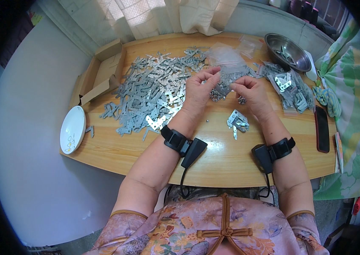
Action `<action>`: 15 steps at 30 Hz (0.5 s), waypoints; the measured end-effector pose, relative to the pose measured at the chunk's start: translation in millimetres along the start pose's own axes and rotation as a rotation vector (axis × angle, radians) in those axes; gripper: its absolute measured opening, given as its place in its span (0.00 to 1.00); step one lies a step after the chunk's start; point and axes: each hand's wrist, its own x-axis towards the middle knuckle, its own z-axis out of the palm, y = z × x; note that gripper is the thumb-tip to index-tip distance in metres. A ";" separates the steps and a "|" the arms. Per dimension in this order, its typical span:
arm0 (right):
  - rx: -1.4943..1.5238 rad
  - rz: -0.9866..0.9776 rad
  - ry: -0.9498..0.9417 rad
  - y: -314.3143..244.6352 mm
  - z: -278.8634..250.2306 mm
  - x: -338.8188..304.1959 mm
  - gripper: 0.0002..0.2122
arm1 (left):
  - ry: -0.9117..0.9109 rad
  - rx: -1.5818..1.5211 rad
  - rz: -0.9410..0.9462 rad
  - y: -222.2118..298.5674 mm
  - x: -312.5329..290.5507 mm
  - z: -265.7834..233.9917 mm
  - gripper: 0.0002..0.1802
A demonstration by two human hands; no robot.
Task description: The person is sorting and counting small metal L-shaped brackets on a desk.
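A small clear plastic bag [226, 80] is stretched between my two hands above a pile of small metal screws [217, 95]. My left hand [200, 88] pinches one side of it between thumb and fingers. The other side is in a pinch of my right hand [251, 92]. What the bag contains, if anything, is hard to make out against the screws behind it. Below my right hand lies a little group of metal corner brackets [238, 121]. Left of my left hand spreads a big heap of flat L-shaped metal brackets [150, 91].
An open cardboard box [99, 74] and a tilted white dish [73, 129] sit at the left. Empty clear bags [226, 55] lie at the back. To the right are filled bags [292, 91], a steel bowl [288, 51], gloves [328, 101] and a dark phone [322, 129].
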 end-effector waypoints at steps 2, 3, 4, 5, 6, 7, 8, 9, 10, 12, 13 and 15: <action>0.175 -0.071 0.030 0.8 -1.9 0.6 0.06 | -0.010 0.056 -0.016 -1.5 -0.1 4.2 0.08; 0.175 -0.071 0.031 1.5 -2.2 0.8 0.06 | -0.010 0.056 -0.016 -2.5 -0.9 3.8 0.08; 0.209 -0.069 0.031 2.0 -2.5 1.1 0.06 | -0.063 0.101 -0.022 -3.6 -1.7 3.3 0.08; 0.243 -0.066 0.031 2.4 -2.7 1.4 0.05 | -0.116 0.146 -0.028 -4.5 -2.5 3.0 0.08; 0.243 -0.066 0.032 3.5 -3.0 1.6 0.05 | -0.117 0.145 -0.029 -3.8 -3.4 4.8 0.08; 0.254 -0.076 0.038 4.5 -3.3 1.9 0.05 | -0.131 0.172 -0.057 -2.6 -4.2 7.4 0.08; 0.265 -0.087 0.044 5.2 -3.6 1.9 0.05 | -0.145 0.198 -0.085 -2.0 -4.6 9.0 0.09; 0.267 -0.088 0.041 3.5 -2.1 1.6 0.05 | -0.143 0.199 -0.084 -2.6 -5.0 7.0 0.09; 0.285 -0.084 0.040 0.7 -0.1 0.8 0.05 | -0.186 0.192 -0.084 -3.9 -5.5 4.0 0.08; 0.302 -0.080 0.041 -0.1 0.4 0.6 0.05 | -0.230 0.182 -0.084 -1.9 -6.3 4.2 0.10; 0.303 -0.073 0.057 1.4 -0.8 1.0 0.05 | -0.247 0.182 -0.146 1.3 -7.2 7.3 0.10; 0.304 -0.066 0.072 1.4 -2.0 0.9 0.05 | -0.263 0.182 -0.208 5.9 -7.6 9.3 0.10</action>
